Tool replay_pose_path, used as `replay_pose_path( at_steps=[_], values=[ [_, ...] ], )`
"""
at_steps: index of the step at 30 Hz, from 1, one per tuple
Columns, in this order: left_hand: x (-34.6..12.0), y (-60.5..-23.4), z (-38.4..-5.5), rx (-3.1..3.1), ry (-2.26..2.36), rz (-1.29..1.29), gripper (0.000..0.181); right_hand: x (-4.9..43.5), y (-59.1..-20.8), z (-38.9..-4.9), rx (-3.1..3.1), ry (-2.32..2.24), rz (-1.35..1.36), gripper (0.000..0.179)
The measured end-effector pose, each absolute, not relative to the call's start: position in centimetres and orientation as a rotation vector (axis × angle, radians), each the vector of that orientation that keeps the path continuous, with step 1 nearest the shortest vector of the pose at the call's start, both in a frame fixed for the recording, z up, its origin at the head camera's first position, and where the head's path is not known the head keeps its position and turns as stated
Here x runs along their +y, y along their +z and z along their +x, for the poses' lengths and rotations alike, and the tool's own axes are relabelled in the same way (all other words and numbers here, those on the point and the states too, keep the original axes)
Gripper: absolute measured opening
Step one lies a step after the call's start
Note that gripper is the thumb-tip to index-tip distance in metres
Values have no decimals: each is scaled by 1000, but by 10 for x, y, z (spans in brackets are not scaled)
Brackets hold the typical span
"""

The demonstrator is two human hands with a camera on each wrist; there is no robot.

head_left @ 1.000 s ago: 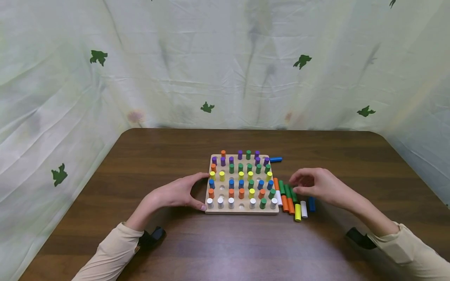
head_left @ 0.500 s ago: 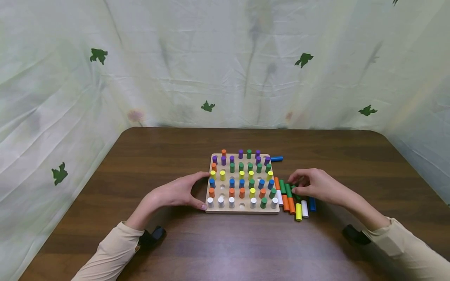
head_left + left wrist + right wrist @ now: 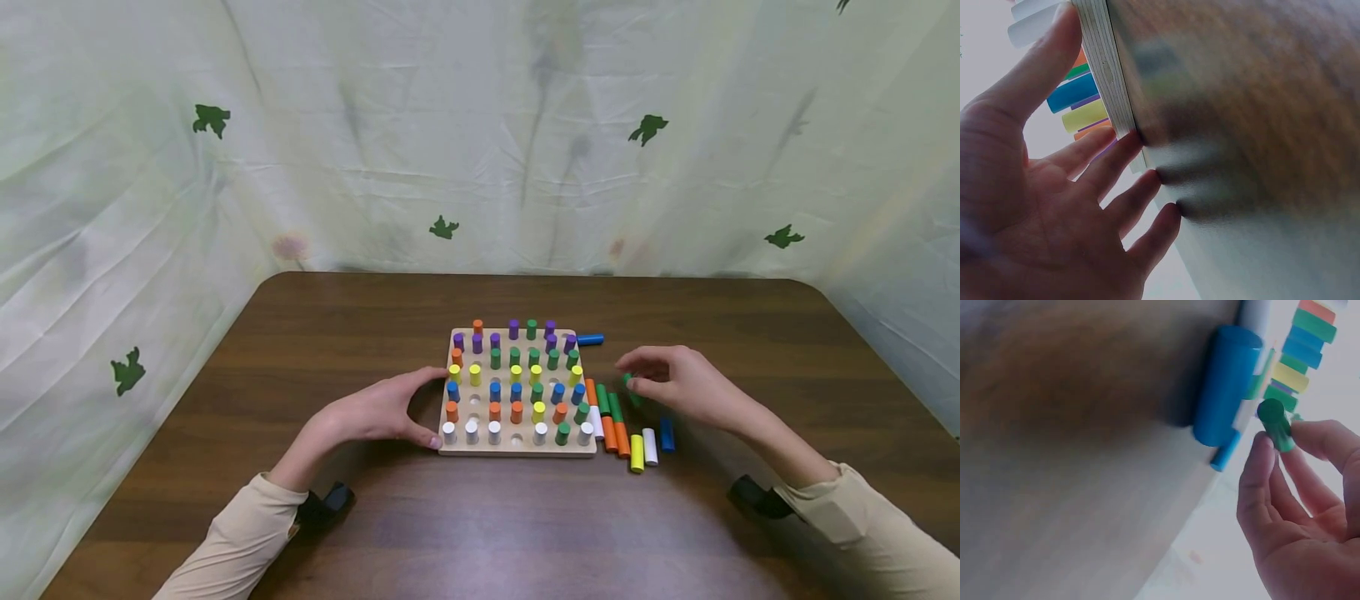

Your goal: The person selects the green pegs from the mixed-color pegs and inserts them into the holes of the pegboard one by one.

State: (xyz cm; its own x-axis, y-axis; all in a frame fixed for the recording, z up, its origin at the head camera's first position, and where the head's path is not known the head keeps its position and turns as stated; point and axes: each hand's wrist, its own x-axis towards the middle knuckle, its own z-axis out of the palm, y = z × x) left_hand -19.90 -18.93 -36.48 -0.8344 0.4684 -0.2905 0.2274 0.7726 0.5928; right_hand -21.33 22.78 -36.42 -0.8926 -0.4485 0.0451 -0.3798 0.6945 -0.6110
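A wooden pegboard (image 3: 487, 451) with several rows of coloured pegs stands mid-table; a few of its holes show bare. My left hand (image 3: 378, 410) touches the board's left side, the thumb at the near corner and the fingers spread fairly straight along the edge. In the left wrist view those fingertips rest low, right at the tabletop. My right hand (image 3: 686, 387) pinches a green peg (image 3: 1275, 425) between thumb and fingertips, held tilted just right of the board. Loose pegs lie beneath it, among them a yellow peg (image 3: 637, 454) and a white peg (image 3: 649, 447).
Orange, green and white pegs lie close along the board's right side. A blue peg (image 3: 667, 435) lies at the right end of this group. Another blue peg (image 3: 590, 339) is by the far right corner. Behind the brown table (image 3: 480, 517) hangs a pale curtain (image 3: 360, 150).
My right hand has taken the green peg from the loose group and lifted it slightly up and away. My left hand stays at the board's edge.
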Motion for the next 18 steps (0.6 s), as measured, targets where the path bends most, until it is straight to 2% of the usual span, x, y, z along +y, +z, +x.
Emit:
replay_pose_path(
  at_steps=[10,18],
  values=[
    [-189,-364,-199,2537,775,519,98,215,-350,-204,2748,-1153,-796,28],
    [-189,-363,-198,2540,768,520,99,197,-342,-197,2708,-1223,-886,20]
  ],
)
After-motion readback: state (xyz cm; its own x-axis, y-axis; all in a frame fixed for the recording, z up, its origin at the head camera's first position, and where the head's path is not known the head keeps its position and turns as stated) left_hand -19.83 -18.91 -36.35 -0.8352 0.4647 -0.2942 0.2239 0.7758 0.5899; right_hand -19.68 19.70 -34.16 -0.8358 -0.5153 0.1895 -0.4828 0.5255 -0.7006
